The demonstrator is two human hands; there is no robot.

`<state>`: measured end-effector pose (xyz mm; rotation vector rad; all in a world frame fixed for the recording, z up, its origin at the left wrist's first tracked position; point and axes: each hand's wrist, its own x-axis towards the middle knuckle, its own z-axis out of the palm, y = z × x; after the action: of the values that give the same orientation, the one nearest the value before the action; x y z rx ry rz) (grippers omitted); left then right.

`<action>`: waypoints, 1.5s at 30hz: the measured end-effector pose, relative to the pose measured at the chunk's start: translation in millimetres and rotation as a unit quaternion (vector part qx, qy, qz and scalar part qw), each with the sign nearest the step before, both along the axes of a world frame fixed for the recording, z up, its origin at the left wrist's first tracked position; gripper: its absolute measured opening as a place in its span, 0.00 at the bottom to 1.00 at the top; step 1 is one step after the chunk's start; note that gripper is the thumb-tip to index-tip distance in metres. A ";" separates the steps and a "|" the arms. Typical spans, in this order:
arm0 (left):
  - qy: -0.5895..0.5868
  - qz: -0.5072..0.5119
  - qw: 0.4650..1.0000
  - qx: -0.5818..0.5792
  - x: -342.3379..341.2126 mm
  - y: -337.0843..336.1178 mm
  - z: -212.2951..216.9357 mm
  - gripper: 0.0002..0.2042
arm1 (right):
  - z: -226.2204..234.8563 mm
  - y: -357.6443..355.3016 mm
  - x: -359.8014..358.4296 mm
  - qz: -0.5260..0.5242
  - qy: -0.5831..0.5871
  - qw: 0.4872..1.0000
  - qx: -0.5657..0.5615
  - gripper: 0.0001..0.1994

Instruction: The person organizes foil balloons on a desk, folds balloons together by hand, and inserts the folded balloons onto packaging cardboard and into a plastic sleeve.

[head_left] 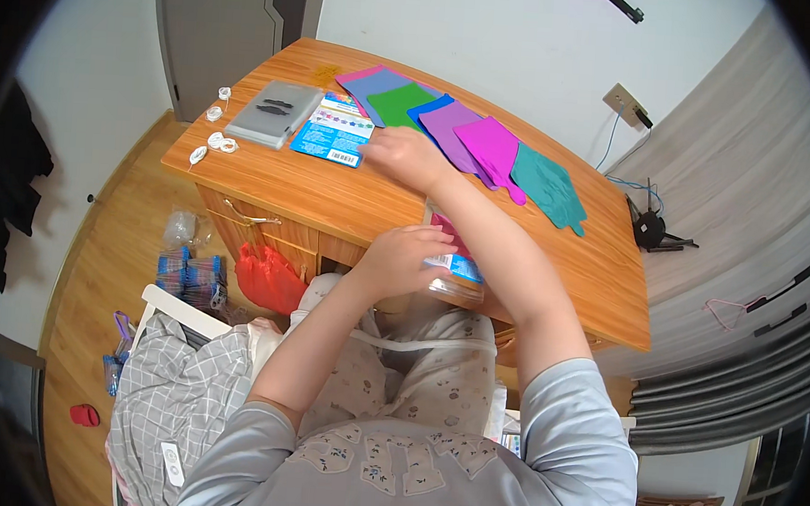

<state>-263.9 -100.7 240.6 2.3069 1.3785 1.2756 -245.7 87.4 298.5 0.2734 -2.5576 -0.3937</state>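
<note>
My left hand (411, 261) is at the desk's front edge, its thumb and fingers around a clear plastic package (459, 277) with a blue card and something pink inside. Part of that package is behind my right forearm. Further in, my right hand (406, 158) has its fingers curled down beside a blue printed card (324, 143); whatever is in them is hidden. Beyond it lies a fanned row of flat coloured pieces, among them a green one (397, 104), a magenta one (487, 149) with a narrow tail and a teal one (548, 188).
A clear grey plastic case (274, 115) with black strips on it lies at the desk's left, beside small white coils (222, 142). Yellow bits (327, 73) lie behind. A red bag (270, 277) hangs below the desk (597, 302). Blue packs (190, 275) stand on the floor.
</note>
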 end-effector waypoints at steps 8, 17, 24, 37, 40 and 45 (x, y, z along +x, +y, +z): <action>-0.006 0.060 0.998 -0.010 18.0 8.5 5.0 0.17 | 9.4 -71.9 158.4 -0.129 0.184 0.851 -0.474 0.04; 0.050 0.111 0.992 -0.038 81.2 76.5 9.2 0.14 | -77.7 -73.4 324.6 -0.218 0.373 0.658 -0.616 0.03; 0.045 0.115 0.992 -0.034 116.0 113.0 0.6 0.10 | -66.2 -72.1 355.8 -0.397 0.201 0.693 -0.567 0.14; 0.037 0.142 0.988 0.056 149.7 119.1 -10.6 0.05 | -73.4 -71.4 338.3 -0.406 0.259 0.792 -0.376 0.08; 0.023 0.140 0.989 0.045 166.3 114.6 -9.4 0.05 | -75.4 -63.2 338.4 -0.450 0.257 0.787 -0.334 0.08; 0.040 0.106 0.990 -0.079 174.7 114.4 2.7 0.13 | -81.9 -44.3 341.0 -0.497 0.277 0.776 -0.273 0.08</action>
<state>-89.2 13.8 243.3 2.1748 1.7230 1.0906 95.3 43.1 216.6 -1.2641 -1.8781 -0.0368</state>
